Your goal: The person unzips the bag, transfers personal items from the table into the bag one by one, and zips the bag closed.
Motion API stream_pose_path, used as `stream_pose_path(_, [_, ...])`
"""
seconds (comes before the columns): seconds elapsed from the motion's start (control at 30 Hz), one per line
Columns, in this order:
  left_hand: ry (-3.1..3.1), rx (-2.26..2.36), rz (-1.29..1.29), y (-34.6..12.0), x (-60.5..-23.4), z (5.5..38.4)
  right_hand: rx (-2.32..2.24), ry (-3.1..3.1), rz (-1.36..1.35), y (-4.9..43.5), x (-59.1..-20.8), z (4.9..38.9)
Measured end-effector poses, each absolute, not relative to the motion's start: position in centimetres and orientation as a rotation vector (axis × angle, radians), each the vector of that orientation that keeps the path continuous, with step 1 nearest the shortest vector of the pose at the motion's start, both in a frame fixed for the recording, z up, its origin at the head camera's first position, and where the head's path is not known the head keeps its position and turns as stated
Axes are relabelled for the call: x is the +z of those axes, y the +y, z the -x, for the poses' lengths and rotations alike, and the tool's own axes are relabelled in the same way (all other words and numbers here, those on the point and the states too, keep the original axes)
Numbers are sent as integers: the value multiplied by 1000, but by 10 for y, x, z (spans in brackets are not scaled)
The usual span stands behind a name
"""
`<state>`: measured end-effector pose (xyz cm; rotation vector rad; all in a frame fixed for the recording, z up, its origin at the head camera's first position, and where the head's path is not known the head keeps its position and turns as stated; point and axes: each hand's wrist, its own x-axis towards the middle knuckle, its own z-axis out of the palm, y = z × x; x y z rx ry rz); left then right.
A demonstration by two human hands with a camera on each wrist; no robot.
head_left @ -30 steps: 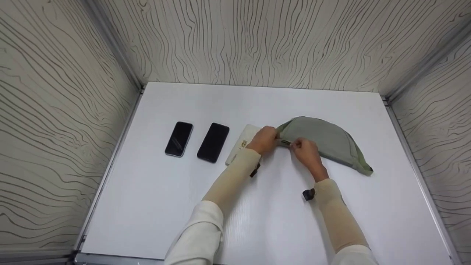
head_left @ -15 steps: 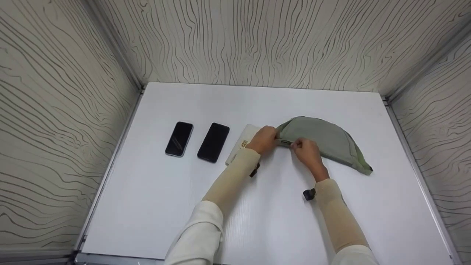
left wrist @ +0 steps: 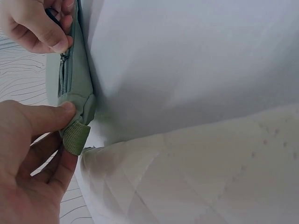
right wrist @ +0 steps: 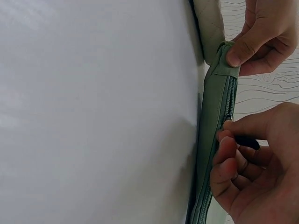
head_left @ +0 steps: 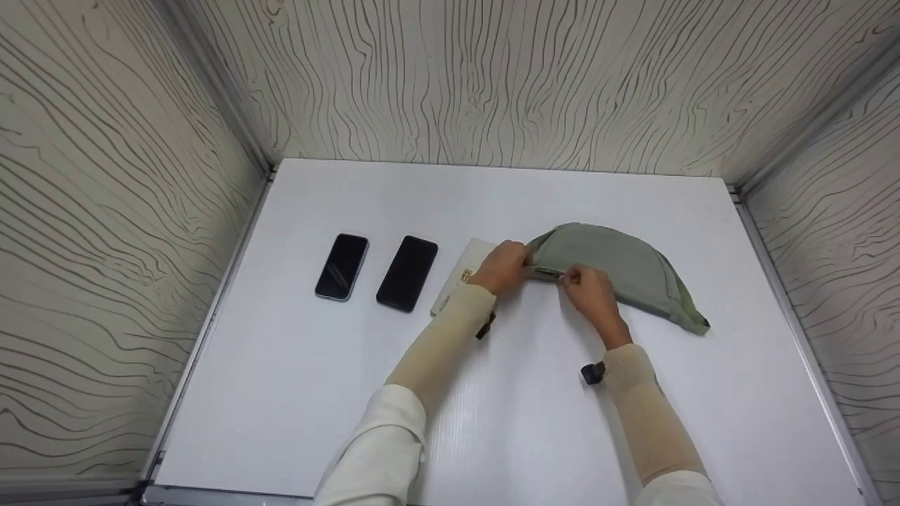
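Observation:
A grey-green half-moon waist bag (head_left: 615,256) lies on the white table with its straight zipped edge toward me. My left hand (head_left: 503,267) pinches the bag's left end, beside a webbing tab (left wrist: 76,138). A little to the right, my right hand (head_left: 589,292) pinches the dark pull (right wrist: 247,142) of the zipper (right wrist: 229,100). Zipper teeth show between the two hands. Partly under my left hand and forearm lies a cream quilted wallet (head_left: 457,281) with a gold-coloured clasp. The bag's inside is hidden.
Two dark-screened phones lie left of the wallet: one phone (head_left: 407,274) close to it, another phone (head_left: 342,267) farther left. Patterned panels (head_left: 457,84) wall the table (head_left: 351,393) at the back and both sides.
My right hand has slid slightly right along the bag's edge with the zipper pull, and a longer stretch of zipper shows between the hands. My left hand stays at the bag's end.

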<state>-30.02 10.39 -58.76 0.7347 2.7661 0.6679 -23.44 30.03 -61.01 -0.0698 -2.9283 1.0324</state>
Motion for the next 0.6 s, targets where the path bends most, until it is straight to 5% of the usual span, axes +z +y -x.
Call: stream_pose_path(0.6, [2806,682,-718,100,-589,297,987,-2913,81,304,-615,235])
